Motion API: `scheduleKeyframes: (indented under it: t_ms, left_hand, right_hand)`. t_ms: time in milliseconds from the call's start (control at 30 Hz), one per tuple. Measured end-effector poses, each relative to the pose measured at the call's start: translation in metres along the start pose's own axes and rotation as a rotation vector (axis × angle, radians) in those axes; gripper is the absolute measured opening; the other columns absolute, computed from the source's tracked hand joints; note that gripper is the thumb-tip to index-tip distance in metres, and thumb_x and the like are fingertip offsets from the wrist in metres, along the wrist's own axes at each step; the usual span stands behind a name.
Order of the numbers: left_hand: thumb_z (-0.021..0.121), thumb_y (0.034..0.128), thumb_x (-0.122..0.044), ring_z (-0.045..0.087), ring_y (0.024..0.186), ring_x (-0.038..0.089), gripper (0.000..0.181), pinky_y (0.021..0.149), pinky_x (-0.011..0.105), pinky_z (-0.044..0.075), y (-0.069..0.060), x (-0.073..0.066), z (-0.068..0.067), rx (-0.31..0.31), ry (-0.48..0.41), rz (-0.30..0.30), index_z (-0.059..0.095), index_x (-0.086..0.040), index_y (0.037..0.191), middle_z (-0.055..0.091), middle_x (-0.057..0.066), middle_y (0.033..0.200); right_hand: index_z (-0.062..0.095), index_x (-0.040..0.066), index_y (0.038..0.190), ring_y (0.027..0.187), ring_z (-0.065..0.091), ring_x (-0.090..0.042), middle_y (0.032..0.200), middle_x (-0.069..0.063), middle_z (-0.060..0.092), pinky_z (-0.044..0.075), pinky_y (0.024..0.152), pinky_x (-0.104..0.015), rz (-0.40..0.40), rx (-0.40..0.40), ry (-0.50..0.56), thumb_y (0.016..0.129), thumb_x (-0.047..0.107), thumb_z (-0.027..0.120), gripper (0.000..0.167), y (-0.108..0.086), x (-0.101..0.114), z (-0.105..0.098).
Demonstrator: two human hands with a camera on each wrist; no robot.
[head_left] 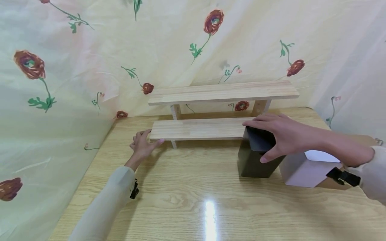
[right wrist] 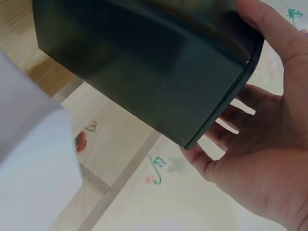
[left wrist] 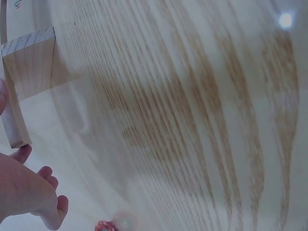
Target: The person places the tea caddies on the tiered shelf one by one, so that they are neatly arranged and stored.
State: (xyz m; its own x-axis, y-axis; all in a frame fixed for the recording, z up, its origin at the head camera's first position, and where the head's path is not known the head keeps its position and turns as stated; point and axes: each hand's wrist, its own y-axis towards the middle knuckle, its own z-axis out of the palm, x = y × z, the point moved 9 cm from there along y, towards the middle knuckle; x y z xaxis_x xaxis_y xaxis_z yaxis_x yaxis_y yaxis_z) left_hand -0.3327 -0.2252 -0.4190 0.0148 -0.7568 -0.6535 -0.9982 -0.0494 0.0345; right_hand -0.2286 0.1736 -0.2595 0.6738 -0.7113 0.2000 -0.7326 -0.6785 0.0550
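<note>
Tbl. (head_left: 178,211) in foreground. R side: white box (head_left: 298,170), partly hidden by R forearm. Blk box (head_left: 254,164) adj., upright on tbl.; R hand (head_left: 281,134) grips its top, thumb near side. Thin seam (right wrist: 216,106) below top edge: R-wrist cam only. L hand (head_left: 141,144) holds L end of lower board (head_left: 199,129); fingertip contact clear in L-wrist cam. Upper board (head_left: 223,92) beyond, then floral cloth (head_left: 169,40).

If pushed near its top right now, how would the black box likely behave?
The black box is probably stiff, given its straight, crisp edges. Taller than wide, it may tip. Its smooth, faintly shiny sides could slip against the fingers.
</note>
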Motion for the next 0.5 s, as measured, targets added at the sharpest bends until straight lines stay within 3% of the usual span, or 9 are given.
scheduleKeyframes:
  t_ms: [500]
  left_hand:
    - [0.067,0.0812,-0.059,0.023,0.129,0.04,0.089,0.097,0.06,0.011,0.001,-0.001,0.0,-0.013,0.012,-0.003,0.033,-0.012,0.149,0.028,0.023,0.146]
  right_hand:
    - [0.043,0.017,0.145,0.122,0.045,-0.032,0.136,-0.012,0.049,0.037,0.09,-0.056,-0.06,0.019,0.024,0.066,0.062,0.079,0.099,0.025,0.009,-0.009]
